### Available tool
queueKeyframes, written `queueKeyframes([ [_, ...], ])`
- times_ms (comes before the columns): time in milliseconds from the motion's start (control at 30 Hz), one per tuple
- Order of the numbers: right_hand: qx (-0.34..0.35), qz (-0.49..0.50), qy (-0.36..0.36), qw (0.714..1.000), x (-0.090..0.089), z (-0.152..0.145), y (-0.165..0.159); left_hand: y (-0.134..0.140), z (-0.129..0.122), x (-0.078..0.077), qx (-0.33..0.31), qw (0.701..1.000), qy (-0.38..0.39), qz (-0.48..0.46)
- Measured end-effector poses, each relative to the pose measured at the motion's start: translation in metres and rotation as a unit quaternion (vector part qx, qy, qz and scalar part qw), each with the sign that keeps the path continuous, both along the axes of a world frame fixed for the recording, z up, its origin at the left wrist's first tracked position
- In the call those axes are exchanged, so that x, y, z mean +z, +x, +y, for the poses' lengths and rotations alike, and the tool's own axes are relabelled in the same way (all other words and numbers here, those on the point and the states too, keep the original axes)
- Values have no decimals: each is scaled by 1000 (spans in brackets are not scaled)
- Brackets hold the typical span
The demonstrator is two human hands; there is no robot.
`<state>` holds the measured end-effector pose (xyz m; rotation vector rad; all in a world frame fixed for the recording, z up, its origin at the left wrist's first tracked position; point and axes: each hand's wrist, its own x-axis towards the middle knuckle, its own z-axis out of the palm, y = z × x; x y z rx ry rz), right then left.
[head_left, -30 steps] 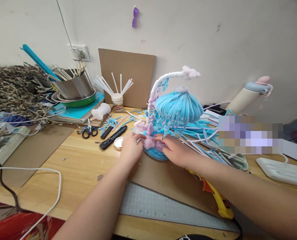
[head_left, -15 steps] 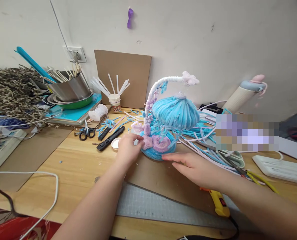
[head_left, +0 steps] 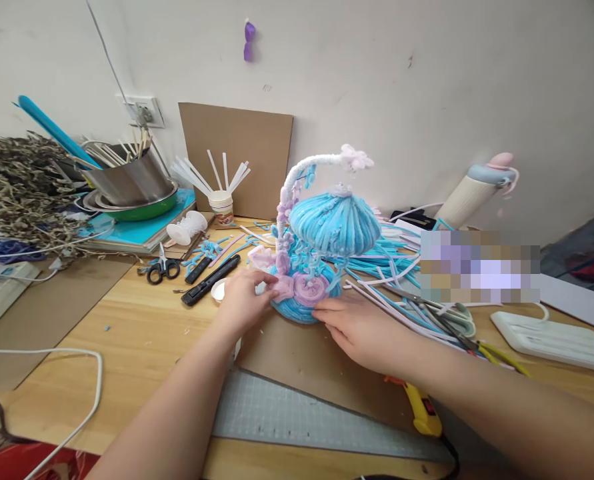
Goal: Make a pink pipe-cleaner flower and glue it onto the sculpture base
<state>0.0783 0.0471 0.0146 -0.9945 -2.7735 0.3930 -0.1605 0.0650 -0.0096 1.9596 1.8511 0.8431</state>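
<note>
A pipe-cleaner jellyfish ornament point(head_left: 334, 223) stands upright on the cardboard sheet point(head_left: 297, 360). Its pleated blue bell hangs below a curved white and pink stem that ends in a pale pink flower. At the left of its round blue base, my left hand point(head_left: 247, 293) has thumb and fingers closed on the pink fuzzy part. My right hand point(head_left: 359, 330) holds the base's front right edge, fingers bent against it and partly hidden from view. Beneath the cardboard lies a grey cutting mat point(head_left: 277, 407).
Left of the ornament are black-handled scissors point(head_left: 163, 269), a black stick-like tool point(head_left: 211, 280) and a white spool point(head_left: 187, 229). Blue and white pipe cleaners point(head_left: 397, 267) spread behind my right hand. A yellow glue gun point(head_left: 424, 410) lies near my right forearm, beside yellow-handled pliers point(head_left: 501, 357).
My right hand has come in against the base, its fingers now more bent. My left hand keeps its grip on the pink part. The whole view has shifted slightly.
</note>
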Motion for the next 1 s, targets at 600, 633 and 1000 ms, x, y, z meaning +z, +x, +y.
queueKeyframes([
  [600,2,-40,-5,999,-1,2,0,4,0,-5,13,1000,-13,3],
  [633,1,-42,-4,999,-1,2,0,5,-1,-5,13,1000,-11,5],
  [1000,-1,-49,-17,999,3,1,-5,11,-8,0,-9,999,15,33],
])
